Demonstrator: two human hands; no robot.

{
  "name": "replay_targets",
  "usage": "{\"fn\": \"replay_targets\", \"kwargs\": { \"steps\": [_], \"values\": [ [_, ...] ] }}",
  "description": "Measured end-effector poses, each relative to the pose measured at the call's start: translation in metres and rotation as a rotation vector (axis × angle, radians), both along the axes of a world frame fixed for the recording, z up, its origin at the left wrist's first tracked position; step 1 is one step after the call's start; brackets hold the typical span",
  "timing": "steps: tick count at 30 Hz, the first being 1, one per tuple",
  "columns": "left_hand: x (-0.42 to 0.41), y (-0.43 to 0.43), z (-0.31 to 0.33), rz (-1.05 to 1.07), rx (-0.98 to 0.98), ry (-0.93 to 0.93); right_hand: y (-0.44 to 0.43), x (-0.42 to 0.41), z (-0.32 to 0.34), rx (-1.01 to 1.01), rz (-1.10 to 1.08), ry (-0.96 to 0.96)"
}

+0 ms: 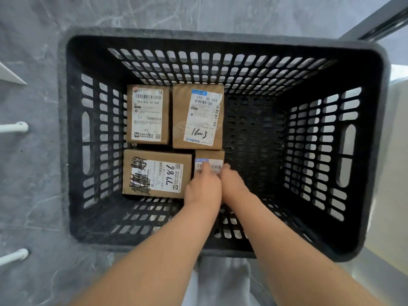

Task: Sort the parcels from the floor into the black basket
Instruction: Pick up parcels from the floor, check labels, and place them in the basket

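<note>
I look straight down into the black slotted basket [223, 34]. Several brown cardboard parcels with white labels lie on its floor at the left: one at the back left [147, 113], one beside it [197, 117], a wide one with scribbled-out text [155, 174] at the front left. A small parcel [212, 159] sits right of the wide one, mostly under my hands. My left hand [203, 187] lies on its top with fingers on the label. My right hand [233, 183] holds its right side, fingertips at the edge.
The basket's right half shows only bare slotted floor [254, 138]. Around the basket is grey marbled flooring [31, 173]. White rods [15, 127] stick in from the left edge, and a dark metal rail [379, 23] crosses the top right corner.
</note>
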State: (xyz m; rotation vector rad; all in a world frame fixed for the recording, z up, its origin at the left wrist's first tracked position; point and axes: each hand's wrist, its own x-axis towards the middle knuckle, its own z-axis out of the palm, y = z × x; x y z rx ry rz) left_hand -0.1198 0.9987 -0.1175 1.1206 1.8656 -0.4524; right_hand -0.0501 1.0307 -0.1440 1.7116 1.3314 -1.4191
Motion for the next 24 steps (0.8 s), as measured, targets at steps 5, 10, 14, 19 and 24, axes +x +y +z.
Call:
{"fn": "replay_targets", "kwargs": {
  "steps": [5,10,14,19,24],
  "values": [
    [0.006,-0.019,0.027,-0.051,-0.065,-0.028,-0.010,0.015,0.031,-0.213,-0.194,0.186],
    [-0.012,-0.022,0.066,-0.096,0.053,-0.042,-0.019,0.006,0.065,-0.017,-0.375,0.081],
    [-0.027,0.000,0.118,-0.063,0.116,0.027,-0.001,-0.020,0.133,0.107,-0.442,0.213],
    [-0.047,0.072,0.242,-0.039,0.369,0.066,0.075,-0.044,0.254,0.476,-0.399,0.365],
    [-0.071,0.155,0.408,-0.076,0.770,0.125,0.150,-0.042,0.437,0.857,-0.248,0.407]
  ]
}}
